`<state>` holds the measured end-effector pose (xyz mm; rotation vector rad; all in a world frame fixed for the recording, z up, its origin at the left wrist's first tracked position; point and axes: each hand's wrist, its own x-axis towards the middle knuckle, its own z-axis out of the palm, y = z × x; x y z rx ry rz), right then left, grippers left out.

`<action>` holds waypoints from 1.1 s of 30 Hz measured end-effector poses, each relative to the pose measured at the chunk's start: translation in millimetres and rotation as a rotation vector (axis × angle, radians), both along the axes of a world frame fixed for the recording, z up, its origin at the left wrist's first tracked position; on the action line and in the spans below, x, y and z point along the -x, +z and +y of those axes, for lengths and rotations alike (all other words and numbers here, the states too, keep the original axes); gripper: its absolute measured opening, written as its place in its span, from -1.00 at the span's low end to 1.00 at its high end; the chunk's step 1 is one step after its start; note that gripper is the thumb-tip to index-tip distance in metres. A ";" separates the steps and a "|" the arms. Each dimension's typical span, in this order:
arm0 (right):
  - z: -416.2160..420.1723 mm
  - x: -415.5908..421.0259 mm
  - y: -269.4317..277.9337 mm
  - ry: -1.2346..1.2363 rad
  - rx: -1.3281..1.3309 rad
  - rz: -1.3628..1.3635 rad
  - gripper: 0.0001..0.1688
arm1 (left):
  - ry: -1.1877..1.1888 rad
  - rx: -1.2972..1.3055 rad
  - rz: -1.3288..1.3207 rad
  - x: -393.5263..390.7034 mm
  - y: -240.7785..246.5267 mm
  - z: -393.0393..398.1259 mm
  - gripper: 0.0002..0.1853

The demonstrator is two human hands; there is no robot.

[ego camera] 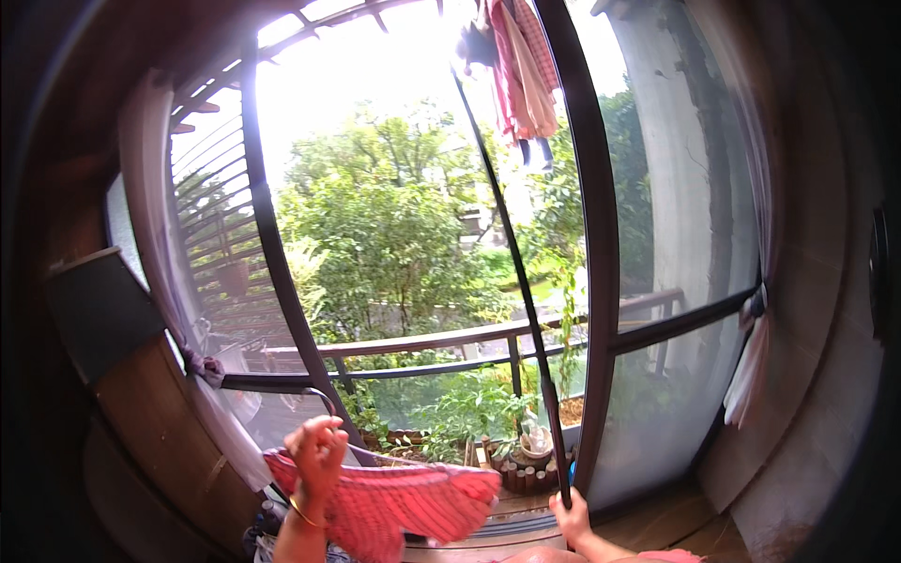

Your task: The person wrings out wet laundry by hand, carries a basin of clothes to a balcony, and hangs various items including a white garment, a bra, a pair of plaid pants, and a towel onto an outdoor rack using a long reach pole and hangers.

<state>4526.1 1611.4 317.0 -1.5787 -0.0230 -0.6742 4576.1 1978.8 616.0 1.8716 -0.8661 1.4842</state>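
My left hand [317, 447], with a gold bangle at the wrist, is raised at the lower left and closed around the hook of a clothes hanger. Red patterned shorts or a similar garment [415, 503] hang from that hanger beside the hand. At the lower right, my right hand [574, 517] grips the bottom end of a long black pole [517, 260]. The pole slants up through the doorway towards pink and peach clothes [521, 77] hanging high outside. Glare hides whether its tip touches anything.
A sliding door's dark frame [595, 211] stands right of the pole. Beyond are a balcony railing [436, 343], potted plants [531, 447] and trees. Tied curtains [204, 366] hang at both sides. A dark box-like object [102, 310] stands on wooden furniture [169, 422] at the left.
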 end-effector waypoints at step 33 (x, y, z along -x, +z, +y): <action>-73.0 -321.4 475.8 0.111 -0.192 -0.448 -0.76 | -0.683 0.673 0.509 -167.4 -102.4 -61.1 -0.96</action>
